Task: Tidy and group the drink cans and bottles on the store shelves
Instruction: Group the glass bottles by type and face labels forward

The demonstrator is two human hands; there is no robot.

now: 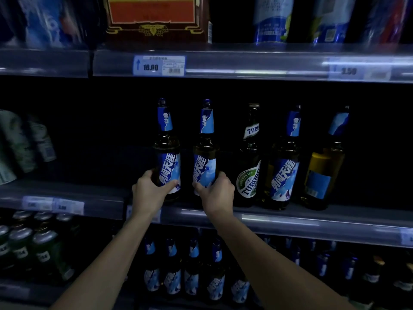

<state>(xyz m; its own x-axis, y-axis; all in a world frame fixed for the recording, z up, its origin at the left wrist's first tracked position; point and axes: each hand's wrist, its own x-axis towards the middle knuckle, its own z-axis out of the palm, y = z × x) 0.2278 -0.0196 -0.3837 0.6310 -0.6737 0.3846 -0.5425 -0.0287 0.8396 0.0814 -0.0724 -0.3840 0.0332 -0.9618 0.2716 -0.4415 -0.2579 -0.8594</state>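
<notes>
Several tall dark glass bottles stand upright in a row on the middle shelf [290, 217]. My left hand [149, 192] grips the lower body of the leftmost blue-labelled bottle [167, 151]. My right hand [218, 193] grips the base of the second blue-labelled bottle [205, 153]. Right of them stands a green-labelled Tuborg bottle [249, 166], then another blue-labelled bottle [282, 168], then a bottle turned with its back label outward [323, 173].
The upper shelf [245, 63] carries a red-and-gold carton [154, 19], blue cans [271, 19] and a 16.00 price tag [159, 65]. Pale cans [24, 142] sit at the middle shelf's left. Below are green bottles [33, 249] and blue-labelled bottles [192, 271].
</notes>
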